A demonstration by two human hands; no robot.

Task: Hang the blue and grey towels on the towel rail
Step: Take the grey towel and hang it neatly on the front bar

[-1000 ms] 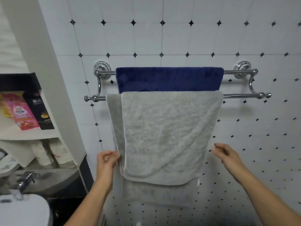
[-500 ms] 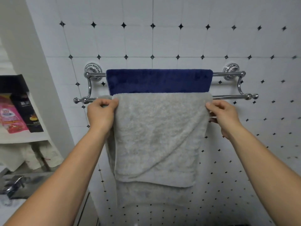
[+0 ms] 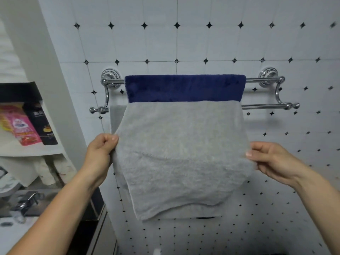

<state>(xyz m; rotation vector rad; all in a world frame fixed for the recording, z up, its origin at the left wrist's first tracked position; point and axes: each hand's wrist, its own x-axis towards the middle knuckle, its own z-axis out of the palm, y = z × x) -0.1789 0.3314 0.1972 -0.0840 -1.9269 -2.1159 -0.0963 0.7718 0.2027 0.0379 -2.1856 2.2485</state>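
A chrome double towel rail (image 3: 265,106) is fixed to the tiled wall. The blue towel (image 3: 184,88) hangs over its upper back bar. The grey towel (image 3: 181,155) is draped over the lower front bar and covers the blue towel's lower part. My left hand (image 3: 100,156) pinches the grey towel's left edge about halfway down. My right hand (image 3: 272,161) pinches its right edge at the same height. The front layer is pulled out toward me, away from the wall.
A white partition (image 3: 46,70) stands left of the rail. Shelves beyond it hold a pink packet (image 3: 23,126) and a black packet (image 3: 43,124). A chrome tap (image 3: 24,205) and white basin (image 3: 11,234) sit at the lower left.
Both hands slid down from the top corners at the front bar to the towel's mid edges, and now pull the front layer outward. The camera view shifted slightly.
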